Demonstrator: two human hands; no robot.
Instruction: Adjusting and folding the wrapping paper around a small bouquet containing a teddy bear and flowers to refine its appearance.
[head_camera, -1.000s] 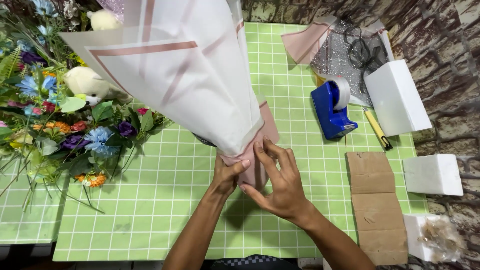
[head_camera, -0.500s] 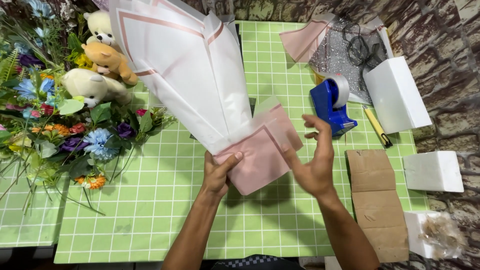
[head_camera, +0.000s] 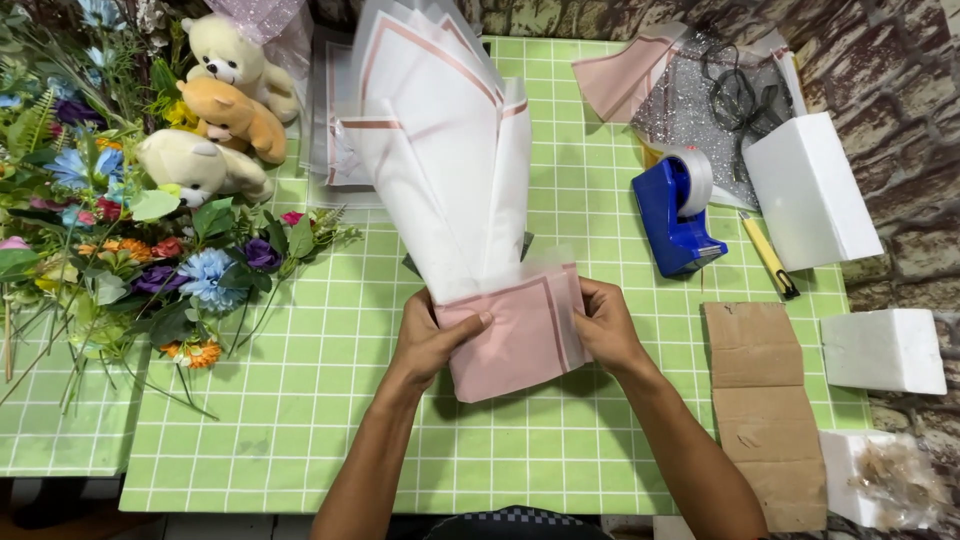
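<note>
Pink wrapping paper (head_camera: 515, 340) at the bouquet's base, pinched between left hand (head_camera: 430, 340) and right hand (head_camera: 605, 325), fingers curled around its edges.

Left hand (head_camera: 432, 335) and right hand (head_camera: 603, 325) face each other, fingers curled, gripping.

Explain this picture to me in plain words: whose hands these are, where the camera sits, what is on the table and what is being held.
There is no machine here. A person works with two bare hands, and the one camera sits on their head, looking down. The left hand and right hand grip the two sides of a pink paper wrap at the base of a cone of white wrapping paper. Below is a table with a green checked cloth. To the left lie artificial flowers and three plush bears. To the right are a blue tape dispenser, a yellow cutter, white foam blocks and a strip of cardboard.
</note>
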